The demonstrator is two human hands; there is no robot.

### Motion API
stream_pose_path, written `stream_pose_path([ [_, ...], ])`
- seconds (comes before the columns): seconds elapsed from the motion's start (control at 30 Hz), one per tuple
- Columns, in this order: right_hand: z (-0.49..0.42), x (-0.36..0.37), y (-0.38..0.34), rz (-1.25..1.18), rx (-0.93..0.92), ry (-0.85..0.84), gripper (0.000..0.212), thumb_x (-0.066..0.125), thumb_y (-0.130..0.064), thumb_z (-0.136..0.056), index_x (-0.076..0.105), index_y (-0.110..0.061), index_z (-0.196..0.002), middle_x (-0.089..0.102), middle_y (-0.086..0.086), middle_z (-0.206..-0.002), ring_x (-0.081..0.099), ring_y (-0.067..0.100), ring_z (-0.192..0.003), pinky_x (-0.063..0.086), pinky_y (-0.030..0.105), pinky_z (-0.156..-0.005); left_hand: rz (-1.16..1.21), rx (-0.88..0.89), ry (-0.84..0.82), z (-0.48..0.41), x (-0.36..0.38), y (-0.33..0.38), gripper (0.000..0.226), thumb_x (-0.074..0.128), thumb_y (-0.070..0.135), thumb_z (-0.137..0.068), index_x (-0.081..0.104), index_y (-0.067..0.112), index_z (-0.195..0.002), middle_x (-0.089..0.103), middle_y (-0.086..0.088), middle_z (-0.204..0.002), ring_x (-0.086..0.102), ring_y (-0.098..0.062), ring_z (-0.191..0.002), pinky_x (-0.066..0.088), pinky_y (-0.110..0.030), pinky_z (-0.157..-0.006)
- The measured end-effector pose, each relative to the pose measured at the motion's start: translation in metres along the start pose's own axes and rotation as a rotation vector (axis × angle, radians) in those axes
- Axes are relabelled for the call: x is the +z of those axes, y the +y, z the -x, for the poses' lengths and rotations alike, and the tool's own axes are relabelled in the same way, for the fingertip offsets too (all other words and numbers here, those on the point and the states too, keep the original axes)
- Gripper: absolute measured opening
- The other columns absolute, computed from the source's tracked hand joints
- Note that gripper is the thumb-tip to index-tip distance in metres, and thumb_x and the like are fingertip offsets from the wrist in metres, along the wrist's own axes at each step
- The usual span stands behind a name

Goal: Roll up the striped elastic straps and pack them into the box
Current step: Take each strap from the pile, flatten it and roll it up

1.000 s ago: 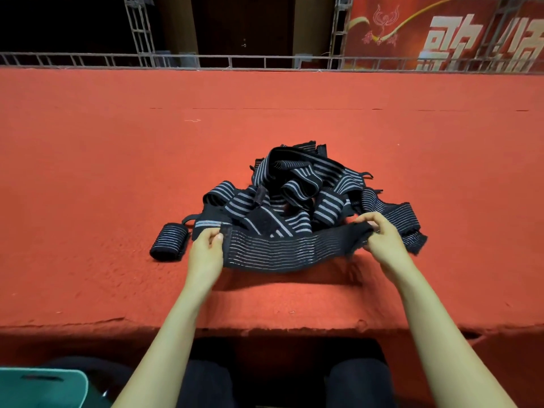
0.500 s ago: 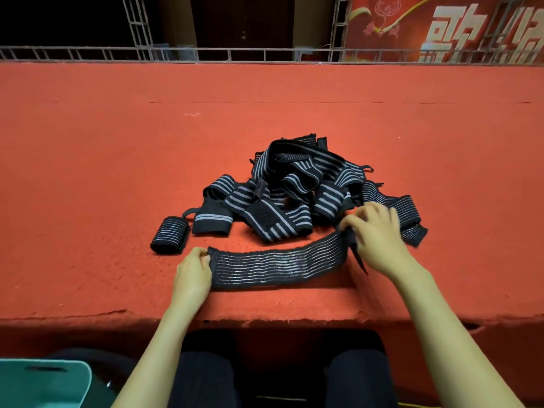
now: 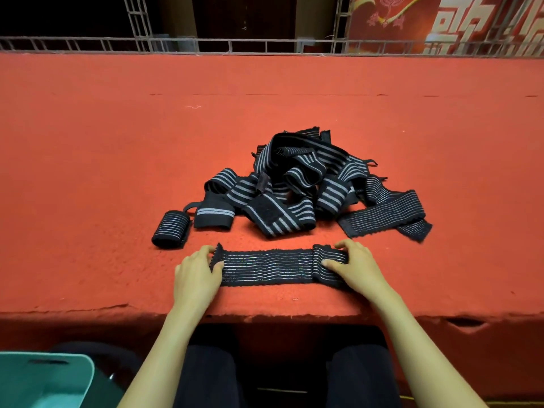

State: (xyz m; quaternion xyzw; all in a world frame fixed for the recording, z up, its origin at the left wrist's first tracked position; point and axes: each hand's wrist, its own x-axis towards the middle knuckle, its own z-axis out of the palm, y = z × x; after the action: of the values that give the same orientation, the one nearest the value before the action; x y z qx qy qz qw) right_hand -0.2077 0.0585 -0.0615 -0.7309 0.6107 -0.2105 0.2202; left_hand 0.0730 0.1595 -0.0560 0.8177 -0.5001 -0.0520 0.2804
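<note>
Both hands have dropped towards the near edge since a second ago, and the strap [image 3: 268,267] they held lifted between them now lies flat on the red table [image 3: 88,172]; the right hand [image 3: 359,266] has turned its end over into the first small coil, its fingers curled on top of that coil; the left hand [image 3: 197,269] pinches the other end, thumb on the fabric, holding it taut; the hands stand apart, one at each end. By my reading the rolling of this strap has just begun, and most of its length is still unrolled.

Counting outward: one strap under the hands; one finished roll [image 3: 170,232] just beyond the left hand, lying on its side; one tangled pile [image 3: 294,187] further back, in which the loose straps overlap too much to number, though there are clearly several, some broad-striped and some fine-striped; one teal box [image 3: 44,381] low at the left, below the table edge, its inside not visible, so nothing can be counted as packed.
</note>
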Motion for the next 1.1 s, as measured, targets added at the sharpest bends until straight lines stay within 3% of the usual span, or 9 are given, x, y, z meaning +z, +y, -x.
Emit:
stream_pose_path([
  [0.13, 0.001, -0.012, 0.001, -0.145, -0.040, 0.179, 0.019, 0.067, -0.006, -0.083, 0.065, -0.013, -0.101, 0.059, 0.005, -0.100, 0.057, 0.025, -0.100, 0.032, 0.021, -0.079, 0.169, -0.036, 0.028, 0.003, -0.002, 0.001, 0.025, 0.061, 0.022, -0.088, 0.061, 0.017, -0.113, 0.067, -0.004, -0.094, 0.061, -0.027, -0.095, 0.044, -0.039, -0.086],
  [0.27, -0.004, -0.038, 0.016, -0.150, -0.031, 0.327, 0.021, 0.060, 0.003, -0.084, 0.067, -0.009, -0.100, 0.056, 0.009, -0.099, 0.055, 0.028, -0.100, 0.034, 0.024, -0.084, 0.423, -0.116, 0.043, 0.000, -0.012, 0.004, 0.014, 0.057, 0.017, -0.092, 0.059, 0.017, -0.106, 0.058, 0.006, -0.077, 0.056, -0.021, -0.081, 0.035, -0.028, -0.070],
  [0.43, -0.008, -0.059, 0.041, -0.083, 0.048, 0.336, 0.019, 0.064, 0.000, -0.083, 0.067, -0.009, -0.099, 0.064, 0.014, -0.104, 0.058, 0.032, -0.101, 0.040, 0.034, -0.088, 0.238, -0.091, 0.057, -0.006, -0.007, -0.009, 0.023, 0.056, 0.024, -0.092, 0.059, 0.014, -0.112, 0.065, -0.004, -0.089, 0.059, -0.032, -0.096, 0.041, -0.043, -0.091],
  [0.6, -0.008, -0.046, 0.048, -0.022, 0.142, 0.243, 0.026, 0.065, -0.004, -0.084, 0.062, -0.011, -0.109, 0.065, 0.012, -0.113, 0.059, 0.031, -0.106, 0.045, 0.038, -0.087, 0.003, -0.086, 0.019, -0.005, 0.003, -0.014, 0.027, 0.057, 0.029, -0.091, 0.059, 0.018, -0.115, 0.068, -0.006, -0.101, 0.054, -0.030, -0.106, 0.031, -0.040, -0.089],
  [0.7, -0.005, -0.039, 0.048, 0.170, 0.164, 0.200, 0.035, 0.066, -0.010, -0.084, 0.057, -0.011, -0.118, 0.061, 0.015, -0.116, 0.054, 0.035, -0.109, 0.045, 0.042, -0.087, -0.055, -0.071, 0.032, -0.004, 0.004, -0.014, 0.032, 0.061, 0.029, -0.089, 0.058, 0.017, -0.119, 0.065, -0.006, -0.104, 0.052, -0.029, -0.106, 0.031, -0.041, -0.091],
  [0.8, -0.001, -0.035, 0.047, 0.384, 0.048, 0.326, 0.046, 0.071, -0.007, -0.076, 0.058, -0.007, -0.120, 0.056, 0.018, -0.116, 0.046, 0.039, -0.112, 0.040, 0.048, -0.090, -0.115, 0.003, 0.100, -0.002, 0.008, -0.009, 0.041, 0.067, 0.017, -0.083, 0.056, 0.012, -0.122, 0.058, -0.012, -0.112, 0.047, -0.034, -0.109, 0.030, -0.044, -0.093],
  [0.9, 0.000, -0.031, 0.039, 0.389, -0.033, 0.311, 0.035, 0.069, -0.007, -0.076, 0.063, -0.006, -0.110, 0.056, 0.016, -0.114, 0.046, 0.038, -0.112, 0.039, 0.046, -0.091, -0.140, 0.114, 0.103, -0.001, 0.015, 0.003, 0.037, 0.064, 0.001, -0.076, 0.063, 0.008, -0.113, 0.058, -0.014, -0.110, 0.047, -0.036, -0.104, 0.031, -0.044, -0.091],
  [1.1, 0.005, -0.009, 0.024, 0.204, -0.282, 0.073, 0.021, 0.058, -0.024, -0.092, 0.063, -0.012, -0.108, 0.057, 0.005, -0.108, 0.049, 0.026, -0.108, 0.039, 0.039, -0.096, 0.097, 0.276, -0.081, 0.013, 0.038, 0.047, 0.026, 0.060, 0.025, -0.089, 0.063, 0.014, -0.112, 0.057, -0.002, -0.113, 0.046, -0.022, -0.110, 0.034, -0.031, -0.097],
])
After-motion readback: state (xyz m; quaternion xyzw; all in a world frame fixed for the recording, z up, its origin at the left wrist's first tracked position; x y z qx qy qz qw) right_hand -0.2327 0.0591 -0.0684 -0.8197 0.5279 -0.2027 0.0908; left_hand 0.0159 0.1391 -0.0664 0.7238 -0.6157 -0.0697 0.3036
